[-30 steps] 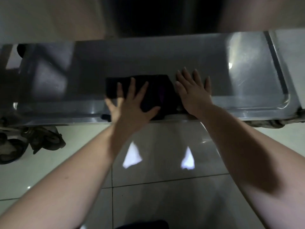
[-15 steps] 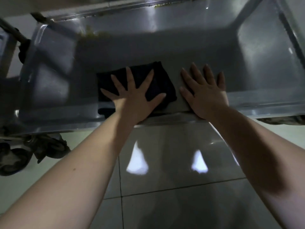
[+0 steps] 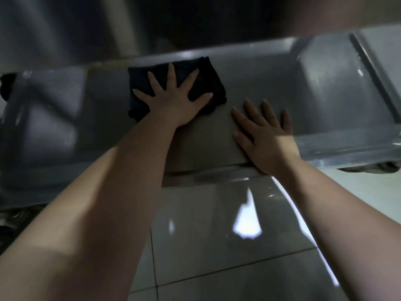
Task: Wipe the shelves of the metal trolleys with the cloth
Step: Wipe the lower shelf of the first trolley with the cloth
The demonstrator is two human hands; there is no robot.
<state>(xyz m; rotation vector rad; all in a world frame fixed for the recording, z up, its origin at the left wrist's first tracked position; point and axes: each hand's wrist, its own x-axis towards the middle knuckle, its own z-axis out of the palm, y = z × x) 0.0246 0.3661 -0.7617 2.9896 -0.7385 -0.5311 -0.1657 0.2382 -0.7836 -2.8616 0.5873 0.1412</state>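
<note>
Left hand (image 3: 173,103) pressed flat, fingers (image 3: 171,74) spread straight, on dark folded cloth (image 3: 204,70) near far edge of grey metal trolley shelf (image 3: 325,94). Right hand (image 3: 267,135), fingers extended, rested on shelf beside cloth, not touching it.

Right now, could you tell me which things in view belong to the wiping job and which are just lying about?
Job: dark cloth, under the flat left hand; metal trolley shelf, with the right hand flat on it.
Lying about: tiled floor; dark bundle below the shelf's right end, too blurred to identify.
</note>
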